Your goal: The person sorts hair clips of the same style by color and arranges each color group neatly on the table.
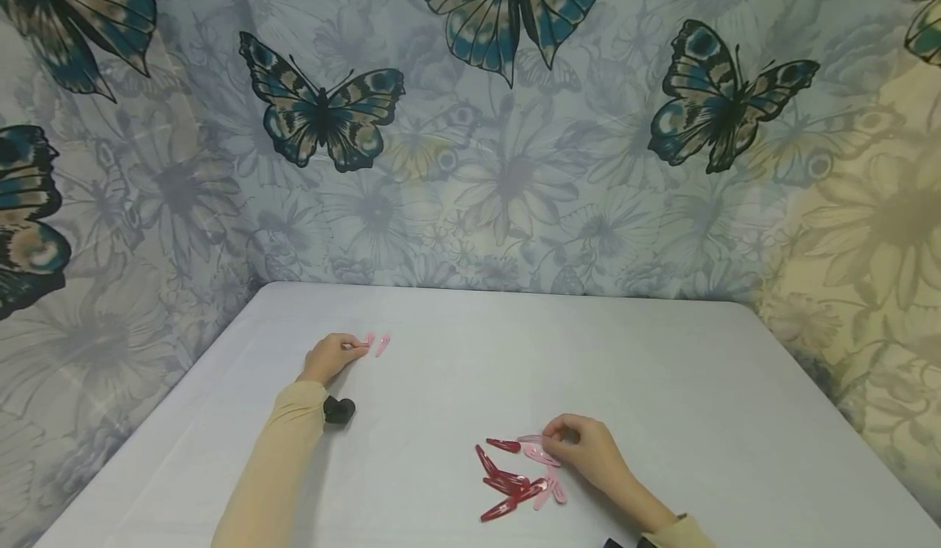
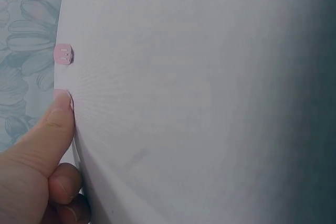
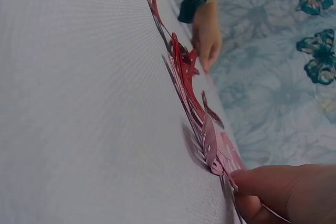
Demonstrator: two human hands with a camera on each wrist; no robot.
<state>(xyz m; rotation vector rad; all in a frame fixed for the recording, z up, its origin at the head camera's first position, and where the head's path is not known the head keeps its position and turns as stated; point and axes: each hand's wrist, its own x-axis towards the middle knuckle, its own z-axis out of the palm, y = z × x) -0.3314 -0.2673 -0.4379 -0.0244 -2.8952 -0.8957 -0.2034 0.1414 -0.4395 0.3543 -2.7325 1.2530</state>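
At the far left of the table, my left hand (image 1: 332,358) pinches a pink snap hair clip (image 1: 370,339), its thumb over the clip's near end in the left wrist view. A second pink hair clip (image 1: 383,345) lies just to the right of it. Nearer the front, my right hand (image 1: 588,452) has its thumb and finger on the end of a pink hair clip (image 1: 531,438) at the edge of a loose pile. More pink clips (image 1: 559,491) lie below the fingertips. Several glossy dark red hair clips (image 1: 507,479) overlap on the pile's left side.
Both groups of clips lie on a white-covered table (image 1: 456,352). A butterfly-printed cloth (image 1: 515,180) hangs behind the table and along its sides. A black wrist device (image 1: 340,411) sits at the left sleeve's cuff.
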